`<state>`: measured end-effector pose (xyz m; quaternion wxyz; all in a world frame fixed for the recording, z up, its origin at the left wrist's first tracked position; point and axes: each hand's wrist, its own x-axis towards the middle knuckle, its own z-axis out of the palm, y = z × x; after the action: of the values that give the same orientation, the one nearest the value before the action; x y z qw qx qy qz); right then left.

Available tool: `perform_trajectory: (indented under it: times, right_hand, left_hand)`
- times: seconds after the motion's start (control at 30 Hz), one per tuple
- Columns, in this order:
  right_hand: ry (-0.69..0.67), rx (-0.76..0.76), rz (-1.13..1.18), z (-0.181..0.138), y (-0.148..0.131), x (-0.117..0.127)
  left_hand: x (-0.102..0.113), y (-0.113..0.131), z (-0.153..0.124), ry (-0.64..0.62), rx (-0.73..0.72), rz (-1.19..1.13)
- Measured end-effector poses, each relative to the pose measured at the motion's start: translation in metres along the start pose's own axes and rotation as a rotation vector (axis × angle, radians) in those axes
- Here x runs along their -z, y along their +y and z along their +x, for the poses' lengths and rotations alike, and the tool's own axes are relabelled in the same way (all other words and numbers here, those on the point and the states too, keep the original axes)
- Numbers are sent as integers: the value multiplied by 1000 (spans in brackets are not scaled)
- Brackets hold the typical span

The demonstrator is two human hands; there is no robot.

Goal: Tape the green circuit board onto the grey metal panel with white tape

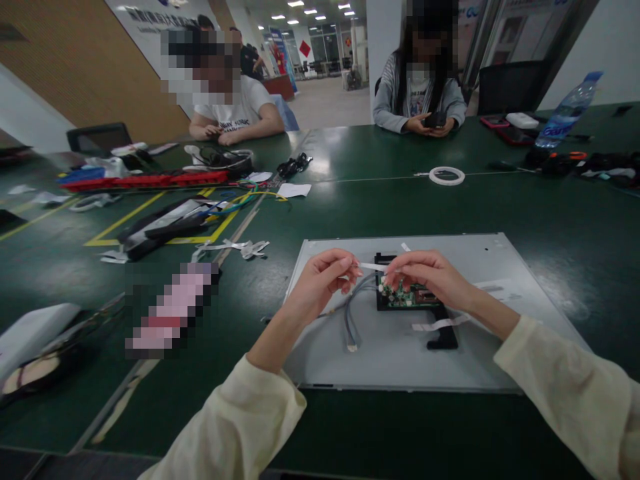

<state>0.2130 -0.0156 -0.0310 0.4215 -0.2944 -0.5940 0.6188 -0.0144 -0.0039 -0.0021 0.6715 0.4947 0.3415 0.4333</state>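
Note:
Between my two hands a short strip of white tape (373,267) is stretched. My left hand (324,283) pinches its left end, and my right hand (425,275) pinches the right end. Below them lies a flat grey metal panel (320,363). On the panel sits a black bracket (443,343) with a green circuit board (400,297), partly hidden by my right hand. Grey cables (350,320) run from the board toward the left, one ending in a white connector. Another white strip (437,325) crosses the bracket's lower arm.
A roll of white tape (447,176) lies beyond the panel. Crumpled strips (245,249), a blurred pink object (175,310) and a black bundle with cables (165,227) are on the left. A water bottle (570,110) stands at the far right. Two people sit across the green table (350,207).

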Motion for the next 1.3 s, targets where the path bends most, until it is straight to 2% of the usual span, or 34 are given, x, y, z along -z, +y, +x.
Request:
perform_trajectory:
  times: [0.1,0.23,0.33,0.5,0.63,0.83,0.9,1.03,1.3]
  right_hand:
    - [5,13,1,0,-1,-1]
    - [58,24,-59,1,-2,-6]
    - [127,35,-142,2,-3,-8]
    - [255,219,-327,5,-5,-8]
    - [346,201,-429,3,-7,-15]
    - [254,267,-863,-3,-13,-32]
    - [251,276,-912,-4,-13,-35]
    - [282,213,-767,-4,-12,-36]
    - [239,-122,-288,-4,-10,-43]
  left_hand:
    - [0,0,0,-17,-30,-9]
    - [1,-2,2,80,-25,51]
    - [2,-5,4,171,4,94]
    - [3,-6,6,248,-27,152]
    - [2,-5,5,261,-43,236]
    - [-7,-7,2,243,-119,420]
    - [-8,-7,2,224,-148,483]
    - [-7,-9,2,215,-210,560]
    - [-5,-9,-1,265,-367,708]
